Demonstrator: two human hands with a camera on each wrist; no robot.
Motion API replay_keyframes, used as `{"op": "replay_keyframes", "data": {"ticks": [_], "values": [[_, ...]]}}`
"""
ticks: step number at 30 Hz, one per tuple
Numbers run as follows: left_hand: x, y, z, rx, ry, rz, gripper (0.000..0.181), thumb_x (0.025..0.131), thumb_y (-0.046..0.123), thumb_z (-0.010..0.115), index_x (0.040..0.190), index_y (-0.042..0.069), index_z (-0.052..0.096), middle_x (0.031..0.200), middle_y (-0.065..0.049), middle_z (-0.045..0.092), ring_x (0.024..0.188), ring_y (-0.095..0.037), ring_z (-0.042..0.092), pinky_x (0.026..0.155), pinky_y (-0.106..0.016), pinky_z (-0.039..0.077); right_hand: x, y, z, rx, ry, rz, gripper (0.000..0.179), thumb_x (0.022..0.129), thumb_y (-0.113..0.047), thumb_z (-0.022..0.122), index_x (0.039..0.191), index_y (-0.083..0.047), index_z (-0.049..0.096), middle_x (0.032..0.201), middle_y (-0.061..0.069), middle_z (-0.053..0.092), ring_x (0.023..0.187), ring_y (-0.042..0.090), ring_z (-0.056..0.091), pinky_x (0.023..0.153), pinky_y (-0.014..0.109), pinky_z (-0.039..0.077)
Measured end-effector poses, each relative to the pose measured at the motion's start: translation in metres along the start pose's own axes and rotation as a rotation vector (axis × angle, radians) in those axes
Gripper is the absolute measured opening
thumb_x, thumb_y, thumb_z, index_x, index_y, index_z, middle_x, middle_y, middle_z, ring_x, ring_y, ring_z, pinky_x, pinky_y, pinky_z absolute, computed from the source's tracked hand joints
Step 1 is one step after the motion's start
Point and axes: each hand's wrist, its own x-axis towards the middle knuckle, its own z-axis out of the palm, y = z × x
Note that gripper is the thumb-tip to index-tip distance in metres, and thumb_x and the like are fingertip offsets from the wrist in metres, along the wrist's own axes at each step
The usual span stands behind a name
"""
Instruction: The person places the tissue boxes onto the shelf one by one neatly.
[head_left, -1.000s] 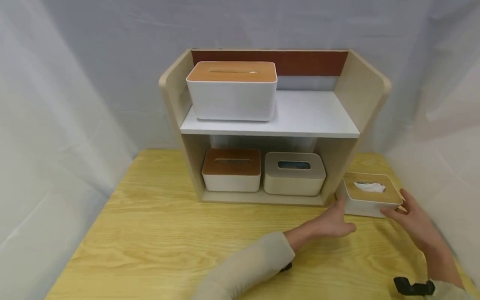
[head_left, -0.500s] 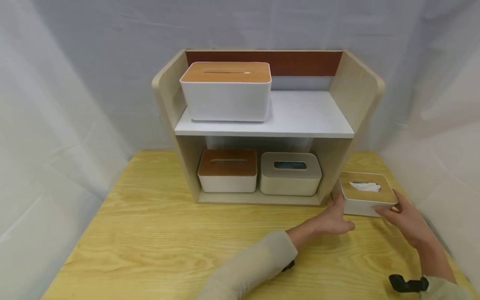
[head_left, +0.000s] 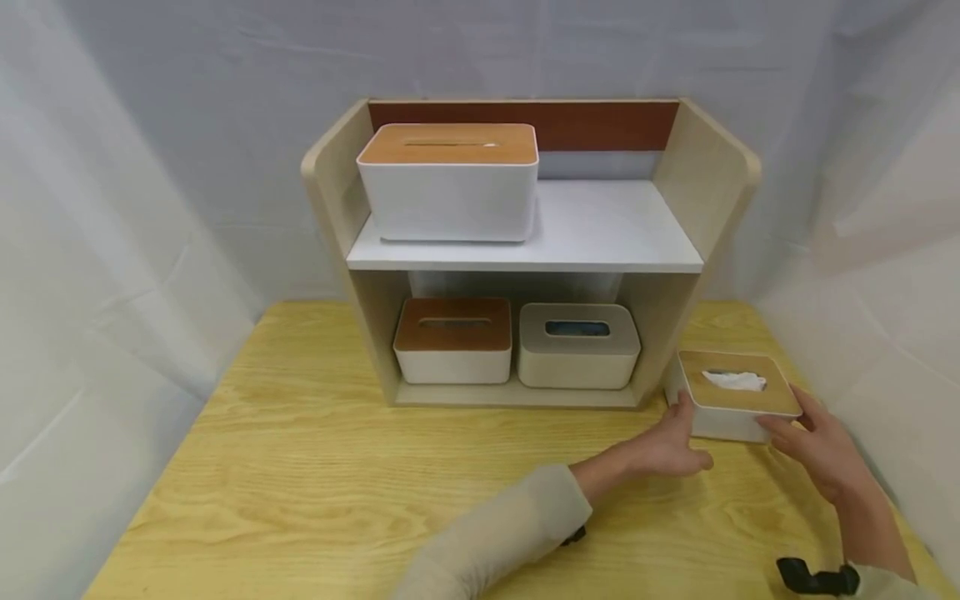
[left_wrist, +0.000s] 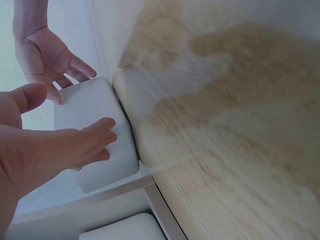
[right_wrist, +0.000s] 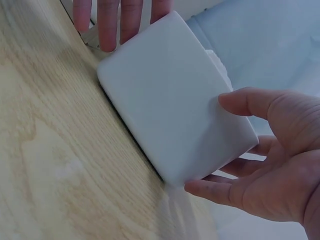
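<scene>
A white tissue box with a light wood lid (head_left: 738, 392) and a white tissue showing in its slot lies on the table, just right of the shelf. My right hand (head_left: 817, 442) grips its right end, thumb on the front face and fingers round the side. In the right wrist view, the thumb presses the white wall of the tissue box (right_wrist: 165, 100). My left hand (head_left: 667, 442) touches the box's left end with extended fingers, its thumb held away. In the left wrist view, the left hand (left_wrist: 60, 145) partly covers the box.
A two-level shelf (head_left: 630, 225) stands behind. On top sits a large white tissue box with wood lid (head_left: 450, 200). Below are a brown-lidded box (head_left: 453, 362) and a beige box (head_left: 577, 367). White sheeting (head_left: 892, 275) hangs close to the right hand.
The tissue box has slid slightly toward me and away from the shelf, both hands staying on it. The head view has shifted a little, so the shelf appears farther left.
</scene>
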Motion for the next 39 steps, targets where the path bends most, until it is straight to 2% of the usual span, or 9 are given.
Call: {"op": "replay_keyframes", "data": {"ticks": [5,6,8,16,20,25,28,33,39], "values": [[-0.004,0.001,0.003,0.046,-0.014,0.039,0.099,0.089,0.014,0.065,0.159,0.006,-0.004,0.165,-0.008,0.010,0.150,-0.010,0.010,0.116,-0.018,0.020,-0.009,0.005,0.000,0.255,0.017,0.010,0.084,0.099,-0.009,0.059,0.156,0.001,-0.003,0.128,-0.010,0.046,0.092,-0.007,0.062,0.074,0.016,0.055],[-0.005,0.001,0.004,0.050,-0.016,0.047,0.100,0.089,0.014,0.066,0.159,0.005,-0.004,0.165,-0.009,0.010,0.150,-0.010,0.010,0.116,-0.018,0.019,-0.010,0.006,0.000,0.302,0.019,0.001,0.083,0.099,-0.007,0.059,0.157,0.000,0.000,0.121,-0.018,0.047,0.092,-0.006,0.062,0.074,0.017,0.056],[-0.008,0.002,0.005,0.065,-0.023,0.060,0.100,0.089,0.014,0.066,0.159,0.005,-0.005,0.165,-0.009,0.009,0.150,-0.010,0.009,0.116,-0.018,0.019,-0.013,0.007,0.000,0.338,0.020,-0.012,0.080,0.099,-0.004,0.058,0.158,0.000,0.003,0.118,-0.022,0.049,0.094,-0.006,0.062,0.074,0.016,0.055],[-0.022,0.005,0.007,0.162,-0.026,0.130,0.098,0.090,0.017,0.065,0.158,0.002,-0.003,0.165,-0.012,0.003,0.150,-0.012,0.007,0.116,-0.017,0.018,-0.030,0.004,0.002,0.436,0.095,0.042,0.090,0.096,-0.003,0.061,0.158,-0.007,-0.005,0.109,-0.023,0.050,0.092,-0.008,0.062,0.073,0.016,0.056],[-0.031,0.009,0.008,0.191,-0.020,0.139,0.098,0.090,0.018,0.065,0.158,0.002,-0.004,0.165,-0.012,0.004,0.150,-0.012,0.008,0.116,-0.016,0.018,-0.037,-0.001,0.003,0.425,0.140,0.011,0.087,0.095,-0.002,0.063,0.159,-0.010,0.005,0.115,-0.021,0.052,0.094,-0.010,0.061,0.072,0.015,0.055],[-0.045,0.015,0.008,0.145,-0.010,0.143,0.099,0.090,0.019,0.064,0.159,0.006,-0.005,0.165,-0.011,0.003,0.150,-0.011,0.007,0.116,-0.017,0.018,-0.045,-0.012,0.004,0.399,0.155,-0.027,0.079,0.095,-0.002,0.063,0.159,-0.021,0.021,0.126,-0.017,0.049,0.095,-0.011,0.060,0.071,0.014,0.055],[-0.056,0.018,0.007,0.119,-0.001,0.157,0.099,0.089,0.020,0.063,0.159,0.008,-0.006,0.165,-0.012,0.003,0.150,-0.012,0.008,0.116,-0.019,0.021,-0.050,-0.020,0.004,0.369,0.172,-0.043,0.073,0.095,-0.003,0.064,0.156,-0.026,0.032,0.120,-0.021,0.052,0.093,-0.010,0.060,0.069,0.014,0.055],[-0.075,0.023,0.006,0.136,0.043,0.191,0.098,0.089,0.024,0.060,0.159,0.009,-0.007,0.165,-0.013,0.003,0.149,-0.014,0.011,0.115,-0.020,0.025,-0.060,-0.036,0.007,0.277,0.222,-0.023,0.073,0.093,-0.007,0.068,0.154,-0.032,0.036,0.118,-0.025,0.055,0.090,-0.013,0.056,0.066,0.010,0.050],[-0.102,0.032,0.005,0.198,0.133,0.222,0.094,0.091,0.028,0.056,0.159,0.011,-0.006,0.165,-0.012,0.006,0.150,-0.018,0.011,0.117,-0.024,0.024,-0.072,-0.058,0.014,0.360,0.265,-0.047,0.074,0.091,-0.002,0.069,0.153,-0.031,0.040,0.109,-0.028,0.065,0.089,-0.011,0.063,0.066,0.008,0.048]]}}
